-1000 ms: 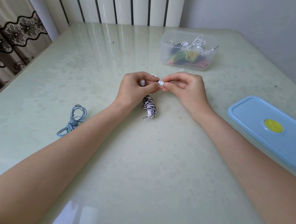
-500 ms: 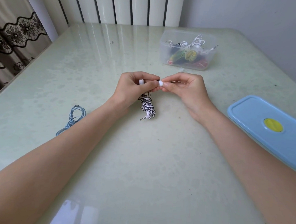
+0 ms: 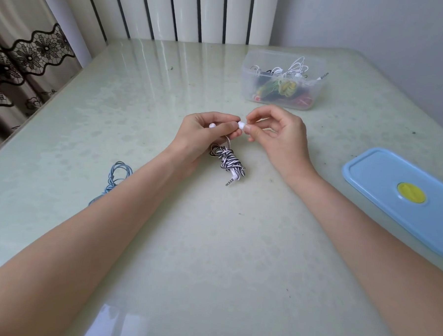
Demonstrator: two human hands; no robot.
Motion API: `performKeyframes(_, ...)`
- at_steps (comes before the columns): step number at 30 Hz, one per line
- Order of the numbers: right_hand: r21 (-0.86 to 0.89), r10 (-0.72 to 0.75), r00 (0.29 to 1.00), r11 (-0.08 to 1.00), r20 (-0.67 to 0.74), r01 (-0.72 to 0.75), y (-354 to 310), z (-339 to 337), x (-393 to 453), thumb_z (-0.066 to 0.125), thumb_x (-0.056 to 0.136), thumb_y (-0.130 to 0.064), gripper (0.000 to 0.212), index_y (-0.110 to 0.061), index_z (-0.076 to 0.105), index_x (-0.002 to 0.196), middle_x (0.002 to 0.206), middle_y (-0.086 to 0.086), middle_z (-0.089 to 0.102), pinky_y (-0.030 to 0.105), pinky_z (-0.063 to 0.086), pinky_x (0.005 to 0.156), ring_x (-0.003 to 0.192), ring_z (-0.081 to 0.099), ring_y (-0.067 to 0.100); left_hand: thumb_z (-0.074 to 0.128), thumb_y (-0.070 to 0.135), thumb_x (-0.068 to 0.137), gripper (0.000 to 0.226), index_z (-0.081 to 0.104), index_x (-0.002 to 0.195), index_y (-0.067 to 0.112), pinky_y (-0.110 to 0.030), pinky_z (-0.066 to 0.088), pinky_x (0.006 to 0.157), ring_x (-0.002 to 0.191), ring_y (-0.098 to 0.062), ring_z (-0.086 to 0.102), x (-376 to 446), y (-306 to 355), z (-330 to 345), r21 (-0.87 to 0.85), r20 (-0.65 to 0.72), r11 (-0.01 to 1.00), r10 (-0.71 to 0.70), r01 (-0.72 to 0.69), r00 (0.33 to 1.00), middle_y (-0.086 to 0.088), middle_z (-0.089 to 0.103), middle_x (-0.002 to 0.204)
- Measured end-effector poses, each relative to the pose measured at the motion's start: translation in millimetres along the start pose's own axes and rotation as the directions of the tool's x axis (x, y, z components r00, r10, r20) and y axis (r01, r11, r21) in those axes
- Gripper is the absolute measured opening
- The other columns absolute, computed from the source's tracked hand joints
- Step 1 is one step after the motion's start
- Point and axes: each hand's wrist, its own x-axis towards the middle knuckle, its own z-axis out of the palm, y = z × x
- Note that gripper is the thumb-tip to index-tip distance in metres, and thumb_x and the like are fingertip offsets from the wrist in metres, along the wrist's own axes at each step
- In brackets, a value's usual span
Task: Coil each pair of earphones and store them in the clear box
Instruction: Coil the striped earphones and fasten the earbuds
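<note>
Zebra-striped cord: the black-and-white earphones (image 3: 228, 160) sat mid-frame, already wound into a bundle, plug poking out at the lower end, bundle resting on or just over the table (image 3: 211, 244); couldn't tell which. My left hand (image 3: 204, 136) pinched the cord near one white earbud; my right hand (image 3: 276, 134) pinched the other earbud (image 3: 241, 124) between thumb and fingertips.

Progress, my read: late stage. Clear box (image 3: 247, 92), upper right of frame, already held several coiled pairs, too tangled to count. This pair was coiled but not stored. One blue pair (image 3: 117, 175), left of centre, lay loosely looped, likely needed tidying.

Counts: one box, one blue lid (image 3: 384, 181) off at right edge, two pairs outside the box.
</note>
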Motion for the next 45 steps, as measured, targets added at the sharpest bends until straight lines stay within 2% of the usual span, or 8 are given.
performKeyframes(6, 0.039, 0.048, 0.999, 0.998, 0.017, -0.049, 0.3, -0.7, -0.2, 0.066, 0.076, 0.005, 0.009, -0.003, 0.065, 0.079, 0.072, 0.002, 0.066, 0.014, 0.051, 0.068, 0.06, 0.064, 0.003, 0.061, 0.003, 0.084, 0.01, 0.067, 0.089, 0.009, -0.017, 0.046, 0.071, 0.083, -0.018, 0.067, 1.2, 0.5, 0.4, 0.008, -0.017, 1.0, -0.009, 0.009, 1.0, -0.006, 0.069, 0.081)
performKeyframes(9, 0.095, 0.103, 0.995, 0.99, 0.02, -0.104, -0.3, -2.3, -0.2, 0.066, 0.076, 0.003, 0.009, -0.005, 0.066, 0.079, 0.073, 0.002, 0.067, 0.013, 0.05, 0.067, 0.061, 0.065, 0.004, 0.059, -0.001, 0.084, 0.012, 0.065, 0.093, 0.005, -0.013, 0.048, 0.065, 0.076, -0.014, 0.069, 0.6, 0.4, 0.5, -0.034, -0.005, 0.999, 0.009, -0.009, 1.0, -0.003, 0.069, 0.075)
performKeyframes(17, 0.233, 0.23, 0.97, 0.942, 0.081, -0.243, -1.7, -6.4, -0.2, 0.068, 0.074, 0.006, 0.016, -0.009, 0.064, 0.079, 0.076, 0.003, 0.066, 0.015, 0.051, 0.071, 0.065, 0.063, 0.006, 0.065, 0.001, 0.08, 0.021, 0.069, 0.083, 0.021, -0.02, 0.047, 0.079, 0.074, -0.011, 0.059, 0.3, -1.1, 3.7, 0.118, -0.03, 0.989, 0.09, -0.086, 0.995, 0.001, 0.065, 0.079)
performKeyframes(23, 0.315, 0.247, 0.963, 0.91, 0.108, -0.269, 0.5, -8.0, 0.7, 0.065, 0.074, 0.008, 0.014, -0.005, 0.065, 0.078, 0.076, 0.006, 0.068, 0.019, 0.054, 0.074, 0.068, 0.066, 0.01, 0.067, 0.002, 0.079, 0.018, 0.069, 0.082, 0.02, -0.025, 0.044, 0.089, 0.076, -0.008, 0.062, -2.2, -0.7, 5.2, 0.111, -0.059, 0.99, 0.099, -0.092, 0.993, 0.005, 0.069, 0.075)
performKeyframes(33, 0.353, 0.274, 0.953, 0.886, 0.128, -0.302, 0.8, -10.5, 0.5, 0.064, 0.074, 0.01, 0.015, -0.004, 0.065, 0.075, 0.07, -0.002, 0.071, 0.023, 0.055, 0.081, 0.07, 0.067, 0.011, 0.068, 0.001, 0.078, 0.018, 0.069, 0.084, 0.018, -0.011, 0.048, 0.078, 0.071, -0.001, 0.065, -3.5, 1.7, 2.8, 0.136, 0.005, 0.984, 0.112, -0.112, 0.994, 0.011, 0.071, 0.068)
performKeyframes(38, 0.373, 0.318, 0.922, 0.846, 0.22, -0.381, -4.7, -14.2, 0.0, 0.063, 0.075, 0.01, 0.015, -0.005, 0.065, 0.074, 0.069, -0.003, 0.069, 0.019, 0.055, 0.077, 0.067, 0.066, 0.01, 0.067, 0.002, 0.078, 0.019, 0.071, 0.087, 0.018, -0.023, 0.049, 0.09, 0.078, -0.006, 0.065, -2.8, 2.7, -4.8, 0.162, 0.09, 0.982, 0.087, -0.1, 0.992, 0.006, 0.073, 0.083)
performKeyframes(41, 0.348, 0.323, 0.92, 0.855, 0.225, -0.385, -5.7, -13.8, 0.1, 0.064, 0.075, 0.009, 0.014, -0.005, 0.065, 0.075, 0.072, 0.0, 0.067, 0.017, 0.053, 0.07, 0.065, 0.065, 0.009, 0.067, 0.001, 0.078, 0.019, 0.071, 0.087, 0.017, -0.026, 0.05, 0.09, 0.076, -0.007, 0.065, -2.9, 1.8, -5.1, 0.161, 0.088, 0.983, 0.069, -0.083, 0.994, 0.001, 0.071, 0.088)
performKeyframes(45, 0.297, 0.305, 0.939, 0.892, 0.162, -0.341, -3.9, -10.9, -0.7, 0.065, 0.075, 0.008, 0.014, -0.005, 0.063, 0.078, 0.074, 0.006, 0.064, 0.02, 0.055, 0.072, 0.061, 0.063, 0.011, 0.068, 0.002, 0.078, 0.017, 0.071, 0.084, 0.018, -0.016, 0.051, 0.079, 0.071, -0.003, 0.063, -0.8, -1.4, -0.8, 0.19, 0.031, 0.978, 0.087, -0.091, 0.996, 0.006, 0.071, 0.076)
